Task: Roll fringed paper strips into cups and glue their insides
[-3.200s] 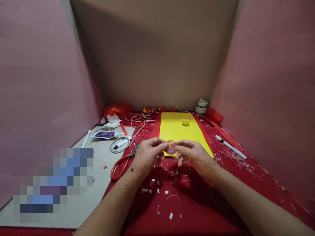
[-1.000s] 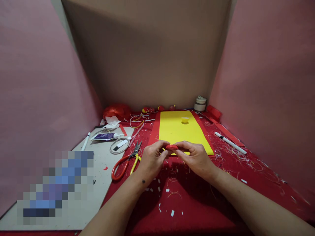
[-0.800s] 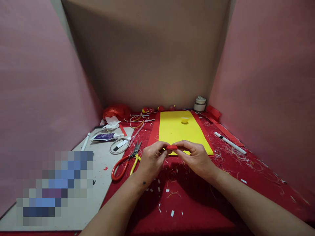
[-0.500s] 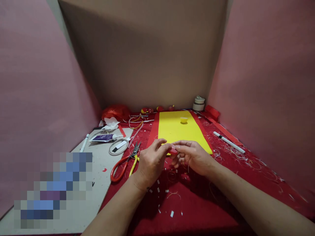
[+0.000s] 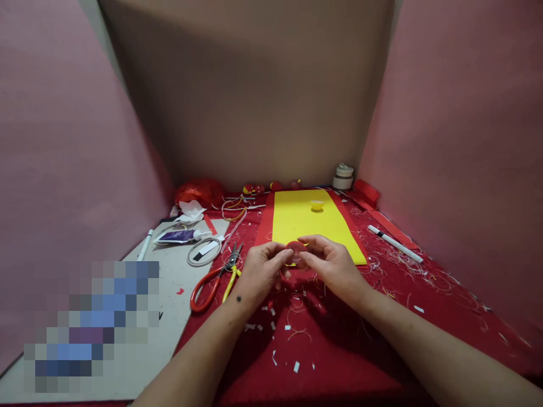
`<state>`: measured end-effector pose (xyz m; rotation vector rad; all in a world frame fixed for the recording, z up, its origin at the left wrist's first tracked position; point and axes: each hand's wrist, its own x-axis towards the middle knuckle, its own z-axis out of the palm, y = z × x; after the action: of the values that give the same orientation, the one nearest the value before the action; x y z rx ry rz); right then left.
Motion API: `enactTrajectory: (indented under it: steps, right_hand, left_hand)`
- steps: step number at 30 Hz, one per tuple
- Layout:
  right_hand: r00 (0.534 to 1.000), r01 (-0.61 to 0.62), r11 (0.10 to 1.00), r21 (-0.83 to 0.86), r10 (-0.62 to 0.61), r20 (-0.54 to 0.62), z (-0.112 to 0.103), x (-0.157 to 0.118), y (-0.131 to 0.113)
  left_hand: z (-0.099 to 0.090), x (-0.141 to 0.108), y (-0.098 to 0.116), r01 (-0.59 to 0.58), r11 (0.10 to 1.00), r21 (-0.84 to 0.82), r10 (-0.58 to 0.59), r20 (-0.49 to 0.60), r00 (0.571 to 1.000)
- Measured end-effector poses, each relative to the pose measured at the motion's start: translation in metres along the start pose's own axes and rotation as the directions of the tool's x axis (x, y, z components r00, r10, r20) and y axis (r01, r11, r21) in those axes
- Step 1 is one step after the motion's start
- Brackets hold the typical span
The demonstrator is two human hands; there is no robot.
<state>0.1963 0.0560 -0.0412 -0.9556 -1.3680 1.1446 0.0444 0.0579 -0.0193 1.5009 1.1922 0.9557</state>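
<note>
Nearest: white scraps [image 5: 296, 367] scattered on the red-clothed worktop [image 5: 339, 370]. Grey board [image 5: 131, 353] off to the left. Scissors [image 5: 232, 262], one red handle, one yellow, just beside the left hand [image 5: 258, 272], blades slightly parted and pointing away. Left hand and right hand [image 5: 335, 270] both pinching one small red disc [image 5: 296, 253] between thumb and fingers, one hand per side, disc tilted face toward the camera. In view it overlaps the near edge of the yellow sheet [image 5: 303, 217]. Black-banded white marker [image 5: 396, 245] right, among thread offcuts. Purple tube [image 5: 175, 237] on the board. Farther: yellow cup [image 5: 317, 206] on the sheet. Back: red bag [image 5: 199, 193] left, lidded pot [image 5: 343, 180] right.
</note>
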Motion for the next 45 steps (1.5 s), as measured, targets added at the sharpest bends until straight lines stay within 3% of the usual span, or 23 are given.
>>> enactTrajectory:
  steps: [3, 5, 8, 12, 19, 26, 31, 33, 37, 42, 45]
  right_hand:
    - [0.989, -0.136, 0.990, 0.038, 0.134, 0.061, 0.000, 0.001, -0.004]
    - [0.988, -0.145, 0.989, 0.025, 0.143, 0.066, 0.000, 0.001, -0.005]
    - [0.994, -0.081, 0.995, -0.058, 0.085, 0.070, -0.001, 0.001, -0.005]
    - [0.997, 0.024, 0.987, -0.158, -0.013, 0.072, -0.002, 0.000, -0.004]
    - [0.994, 0.082, 0.974, -0.209, -0.066, 0.084, -0.001, 0.001, -0.002]
    - [0.993, 0.086, 0.988, -0.126, -0.075, 0.095, 0.001, 0.001, 0.002]
    - [0.969, 0.245, 0.882, -0.402, -0.231, 0.082, 0.001, 0.001, 0.001]
    - [0.962, 0.268, 0.873, -0.408, -0.263, 0.070, 0.002, 0.001, -0.001]
    - [0.963, 0.268, 0.890, -0.367, -0.253, 0.090, 0.004, 0.001, -0.003]
    - [0.957, 0.282, 0.819, -0.500, -0.276, 0.087, 0.005, 0.005, -0.007]
    - [0.969, 0.248, 0.861, -0.444, -0.221, 0.112, 0.006, 0.012, -0.014]
  left_hand:
    - [0.001, 0.001, -0.001, -0.010, 1.000, -0.006, 0.010, -0.041, 0.999]
    - [0.001, 0.002, -0.004, -0.061, 0.998, -0.015, 0.060, -0.059, 0.996]
    - [0.001, 0.004, -0.009, -0.151, 0.989, 0.005, 0.151, -0.087, 0.985]
    - [0.001, 0.004, -0.010, -0.110, 0.994, 0.021, 0.112, -0.106, 0.988]
    - [0.004, 0.003, -0.010, -0.127, 0.992, 0.013, 0.127, -0.126, 0.984]
    - [0.004, 0.006, -0.016, -0.184, 0.983, -0.002, 0.181, -0.158, 0.971]
    - [0.006, 0.006, -0.020, -0.250, 0.951, 0.182, 0.278, -0.147, 0.949]
    - [0.006, 0.005, -0.020, -0.257, 0.949, 0.182, 0.288, -0.173, 0.942]
    - [0.005, 0.005, -0.020, -0.267, 0.947, 0.181, 0.300, -0.198, 0.933]
    - [0.005, 0.004, -0.019, -0.302, 0.920, 0.248, 0.358, -0.227, 0.906]
    - [0.005, 0.004, -0.016, -0.287, 0.942, 0.172, 0.324, -0.247, 0.913]
